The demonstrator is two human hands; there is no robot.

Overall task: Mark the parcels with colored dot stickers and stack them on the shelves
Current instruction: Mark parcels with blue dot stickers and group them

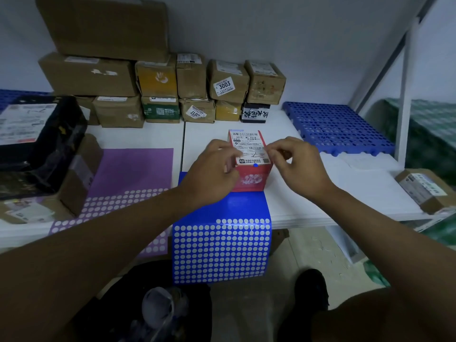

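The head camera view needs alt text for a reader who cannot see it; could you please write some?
Two bare hands, left hand and right hand, hold a small red cardboard parcel with a white shipping label and a blue dot sticker. It stands on a blue sticker sheet on a white shelf; brown cardboard boxes are stacked behind.

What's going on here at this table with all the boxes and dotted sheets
A person is labelling parcels. Both hands are on a small red parcel that stands on the white table: the left hand grips its side, and the right hand touches its top label with curled fingers. A blue dot sticker already sits on the label's near edge. The blue sticker sheet hangs over the table edge, beside a purple sheet. Cardboard boxes are stacked against the wall.
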